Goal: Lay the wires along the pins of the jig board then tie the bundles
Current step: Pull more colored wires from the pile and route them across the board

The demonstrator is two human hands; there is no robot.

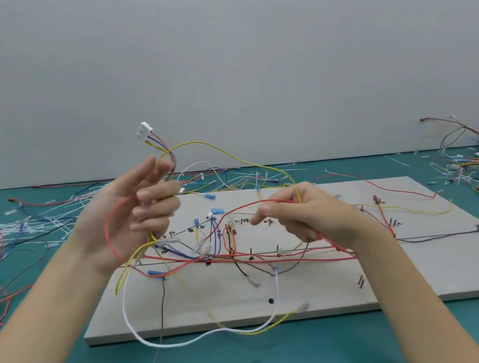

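While raised above the grey jig board, left hand curled round a bunch of coloured wires, fingers folded over them, thumb up. White four-way connector standing above that fist, tilted, with red, blue and yellow leads running down into the grip. Right hand closed in a pinch on a yellow wire and a red wire, held over the board's middle. Yellow one arching from the left fist across to the right fingers; red one looping down below the left wrist. White wire sagging off the board's near edge onto the green table, beside a yellow strand. More red, blue and black wires lying along the dark pins and handwritten marks on the board. Loose wires and white cable ties scattered at far left; another tangled heap at far right.
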